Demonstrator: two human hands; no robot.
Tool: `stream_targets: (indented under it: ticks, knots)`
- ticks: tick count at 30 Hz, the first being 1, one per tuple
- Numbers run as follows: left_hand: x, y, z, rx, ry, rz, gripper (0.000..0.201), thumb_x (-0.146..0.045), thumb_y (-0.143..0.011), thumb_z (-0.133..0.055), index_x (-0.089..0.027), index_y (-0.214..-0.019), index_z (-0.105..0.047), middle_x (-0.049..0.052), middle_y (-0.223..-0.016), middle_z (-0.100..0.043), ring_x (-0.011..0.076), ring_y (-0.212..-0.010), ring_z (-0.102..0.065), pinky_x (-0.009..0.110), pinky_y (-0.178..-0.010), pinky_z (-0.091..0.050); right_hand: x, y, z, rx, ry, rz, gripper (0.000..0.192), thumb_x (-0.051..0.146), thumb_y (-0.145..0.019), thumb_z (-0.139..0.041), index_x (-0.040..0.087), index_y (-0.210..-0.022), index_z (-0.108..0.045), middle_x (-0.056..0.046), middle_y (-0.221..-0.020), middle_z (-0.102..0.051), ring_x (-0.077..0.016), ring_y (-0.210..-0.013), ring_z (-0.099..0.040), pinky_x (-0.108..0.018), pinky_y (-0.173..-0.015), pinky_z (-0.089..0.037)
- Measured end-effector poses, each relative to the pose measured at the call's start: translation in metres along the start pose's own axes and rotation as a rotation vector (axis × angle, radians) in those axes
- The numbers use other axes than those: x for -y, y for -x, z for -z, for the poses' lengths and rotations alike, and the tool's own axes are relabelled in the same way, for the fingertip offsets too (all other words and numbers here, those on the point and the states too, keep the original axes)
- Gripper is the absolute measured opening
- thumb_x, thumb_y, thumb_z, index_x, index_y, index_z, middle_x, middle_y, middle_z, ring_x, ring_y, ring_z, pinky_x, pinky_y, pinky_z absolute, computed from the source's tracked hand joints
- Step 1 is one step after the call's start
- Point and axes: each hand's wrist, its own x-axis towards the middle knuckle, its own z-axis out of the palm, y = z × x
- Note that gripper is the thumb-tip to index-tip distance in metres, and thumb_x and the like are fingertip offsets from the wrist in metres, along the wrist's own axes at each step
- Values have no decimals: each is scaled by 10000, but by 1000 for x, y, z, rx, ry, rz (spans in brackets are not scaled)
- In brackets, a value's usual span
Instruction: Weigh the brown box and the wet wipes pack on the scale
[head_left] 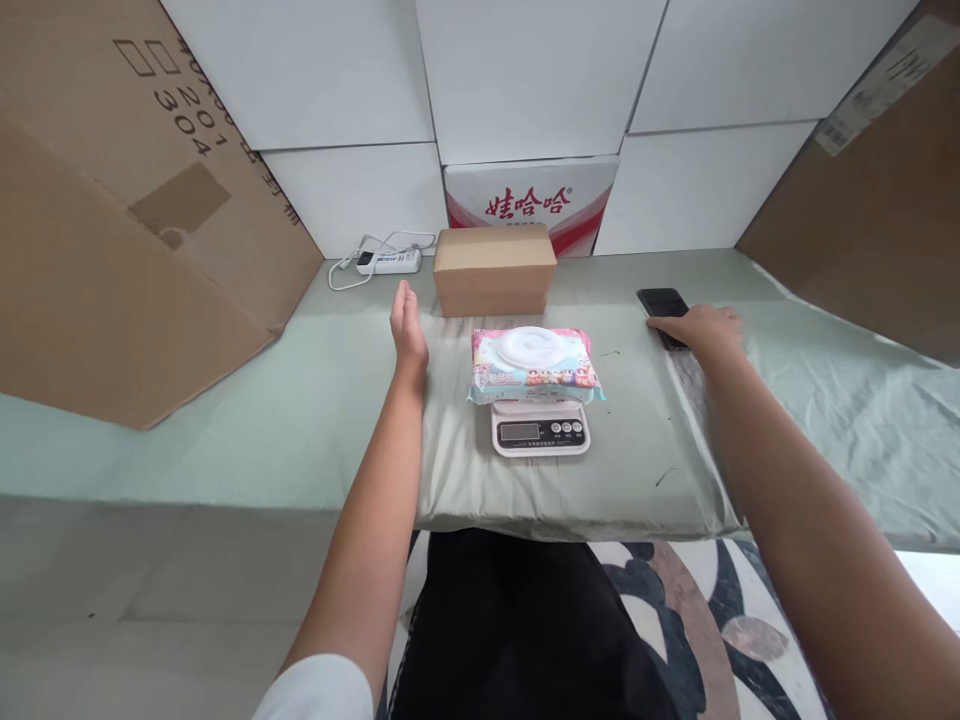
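Left hand (pixel 409 325) was open and flat, fingers together, thumb-edge up, holding nothing; it hovered just off the left end of the small cardboard box (pixel 495 268). Right hand (pixel 701 328) lay palm down, fingers spread, on the phone (pixel 663 310) toward the desk's (pixel 225 440) right side, not closed round it. Wipes pack (pixel 534 364) sat on the scale (pixel 540 428) near the front edge, long axis running left-right, between both hands, right of the left hand and nearer to it. Box sat just behind the pack, closed, contents not visible. Power strip (pixel 390 262) lay at the back edge, left of the box.
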Motion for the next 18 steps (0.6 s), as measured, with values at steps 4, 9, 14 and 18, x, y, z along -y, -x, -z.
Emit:
stream_targets:
  ticks: [4,9,14,18]
  knots:
    - [0,-2,-2,-8,11,7,760,-690,-1045,-471,-272,-1679,-448,53,-1837,-330,240,-1724,-263,378,-1398,-266,0,2,4,32,4,-35,917,614,-762,-844,74,-1459,-591,-421,-1544,-462,-531,-1440,-453,-605,-1094,-413]
    - [0,-3,-2,-2,-1,-6,797,-730,-1026,-486,-273,-1679,-455,48,-1833,-341,253,-1726,-253,375,-1398,-262,0,-5,5,89,-3,-16,880,602,-808,-828,120,-1499,-576,-387,-1618,-407,-519,-1518,-378,-602,-1135,-386]
    - [0,-2,0,6,-20,-17,821,-763,-1012,-487,-286,-1680,-456,44,-1831,-346,269,-1727,-251,391,-1401,-259,6,-21,2,114,23,-45,995,623,-817,-819,91,-1593,-494,-383,-1633,-396,-497,-1515,-373,-567,-1120,-382]
    - [-1,-2,0,-4,-16,-26,833,-750,-1017,-490,-248,-1681,-454,74,-1832,-341,267,-1724,-265,382,-1395,-265,6,-31,-5,37,53,7,952,602,-799,-844,31,-1505,-557,-411,-1430,-515,-467,-1354,-489,-546,-989,-429]
